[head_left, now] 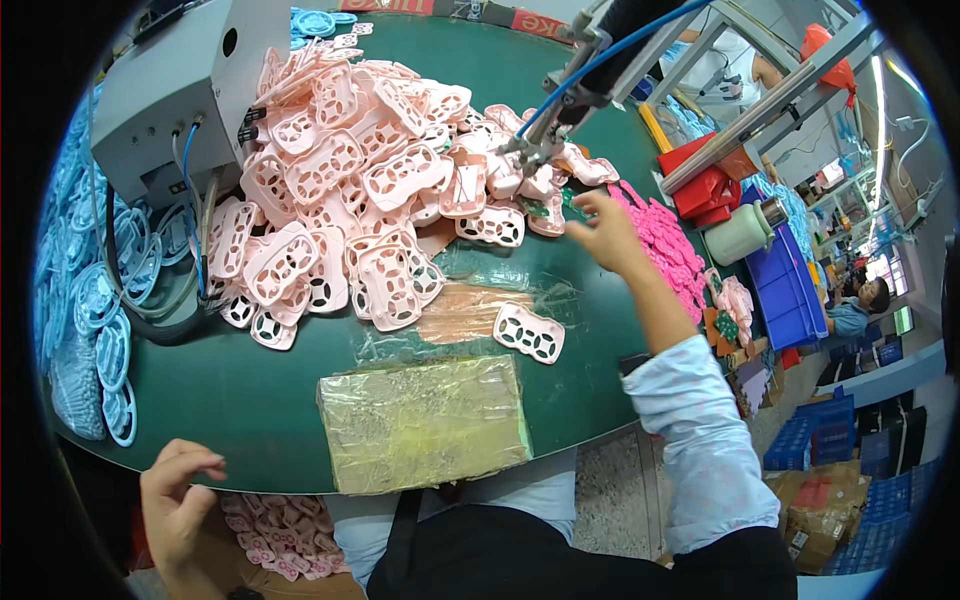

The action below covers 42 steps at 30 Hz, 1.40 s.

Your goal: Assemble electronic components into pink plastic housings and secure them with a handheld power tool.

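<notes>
Head-high fisheye, downward over table [250, 410], edges unclear

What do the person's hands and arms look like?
The left hand and right hand are both bare, without gloves. A loose, pale blue sleeve with faint pinkish marks is pushed up the right forearm. I can't make out a left sleeve.

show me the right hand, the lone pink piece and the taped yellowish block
right hand [609, 235], head view, its middle
lone pink piece [529, 332], head view, upper face
taped yellowish block [424, 424], head view, top face
</notes>
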Motion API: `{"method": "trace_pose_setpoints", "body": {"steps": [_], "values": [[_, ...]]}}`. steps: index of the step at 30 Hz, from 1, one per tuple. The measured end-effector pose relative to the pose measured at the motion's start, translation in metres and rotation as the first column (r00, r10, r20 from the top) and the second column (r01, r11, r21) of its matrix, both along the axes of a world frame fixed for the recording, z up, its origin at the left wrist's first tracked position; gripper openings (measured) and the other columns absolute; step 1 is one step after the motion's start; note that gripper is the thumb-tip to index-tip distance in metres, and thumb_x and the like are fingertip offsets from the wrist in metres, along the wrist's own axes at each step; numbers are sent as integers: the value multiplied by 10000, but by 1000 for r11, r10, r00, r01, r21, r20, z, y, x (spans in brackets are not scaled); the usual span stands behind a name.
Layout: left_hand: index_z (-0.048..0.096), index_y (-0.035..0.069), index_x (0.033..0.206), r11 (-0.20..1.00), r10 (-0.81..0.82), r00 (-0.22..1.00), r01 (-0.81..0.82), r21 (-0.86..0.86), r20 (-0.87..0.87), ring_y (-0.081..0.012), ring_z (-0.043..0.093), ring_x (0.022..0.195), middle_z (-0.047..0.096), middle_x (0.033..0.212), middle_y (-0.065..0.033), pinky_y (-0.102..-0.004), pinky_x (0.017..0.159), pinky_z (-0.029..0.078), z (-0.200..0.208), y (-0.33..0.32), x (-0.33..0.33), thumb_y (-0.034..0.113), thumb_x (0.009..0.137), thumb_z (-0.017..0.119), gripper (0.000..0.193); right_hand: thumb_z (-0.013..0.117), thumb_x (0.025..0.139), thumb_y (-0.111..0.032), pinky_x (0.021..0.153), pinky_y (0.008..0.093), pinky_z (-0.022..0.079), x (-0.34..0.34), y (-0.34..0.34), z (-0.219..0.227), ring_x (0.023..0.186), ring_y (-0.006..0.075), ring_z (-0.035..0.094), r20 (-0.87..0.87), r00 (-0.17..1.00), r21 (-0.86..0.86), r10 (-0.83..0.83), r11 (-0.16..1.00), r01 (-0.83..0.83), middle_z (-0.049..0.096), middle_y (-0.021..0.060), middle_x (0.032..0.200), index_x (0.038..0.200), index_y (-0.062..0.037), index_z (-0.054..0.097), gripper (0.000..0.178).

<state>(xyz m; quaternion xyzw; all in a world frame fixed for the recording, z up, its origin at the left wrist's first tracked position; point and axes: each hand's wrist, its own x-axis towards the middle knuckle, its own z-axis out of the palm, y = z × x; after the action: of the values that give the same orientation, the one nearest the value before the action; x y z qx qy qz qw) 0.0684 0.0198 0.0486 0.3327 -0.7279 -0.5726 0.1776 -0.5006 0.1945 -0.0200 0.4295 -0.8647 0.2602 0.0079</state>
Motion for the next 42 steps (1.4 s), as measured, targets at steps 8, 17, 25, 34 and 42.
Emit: {"method": "trace_pose_setpoints", "body": {"steps": [8,17,25,34,42], "values": [[694,-30,1035,986,-117,993,116,122,2,-189,615,846,639,989,-150,-290,762,498,-7,26,-41,198,792,740,337,773,694,-370,715,420,505,34,-6,-17,794,366,627,-51,992,-2,-112,994,112,629,178,840,861,-12,586,438],[690,-26,1044,962,-272,962,273,30,-18,-187,628,874,649,990,-121,-297,779,500,-10,45,-85,43,798,672,256,850,686,-167,717,292,548,104,85,65,841,148,636,305,938,-202,167,974,-108,629,45,919,909,-40,593,363],[71,35,1505,763,-330,881,460,454,-339,-236,550,1162,470,1346,-235,-344,935,477,-20,106,-157,57,906,633,822,856,643,-141,690,365,543,255,84,71,886,288,623,36,760,-62,648,761,-646,613,129,995,995,-65,604,439],[187,13,1461,704,-214,917,383,598,-336,-179,575,1122,556,1260,-192,-307,912,494,-17,97,-123,-5,919,577,668,722,860,-162,881,355,515,248,78,39,1150,229,541,969,-37,-247,244,950,-189,513,183,1288,1406,-23,330,687],[272,9,1447,772,-82,884,349,531,-460,-182,561,1146,547,1265,-170,-312,956,468,-21,93,-123,-6,909,596,628,637,892,-39,760,364,602,248,91,39,952,209,653,927,-343,-166,154,986,-6,623,136,1105,1257,-36,456,407]]}}
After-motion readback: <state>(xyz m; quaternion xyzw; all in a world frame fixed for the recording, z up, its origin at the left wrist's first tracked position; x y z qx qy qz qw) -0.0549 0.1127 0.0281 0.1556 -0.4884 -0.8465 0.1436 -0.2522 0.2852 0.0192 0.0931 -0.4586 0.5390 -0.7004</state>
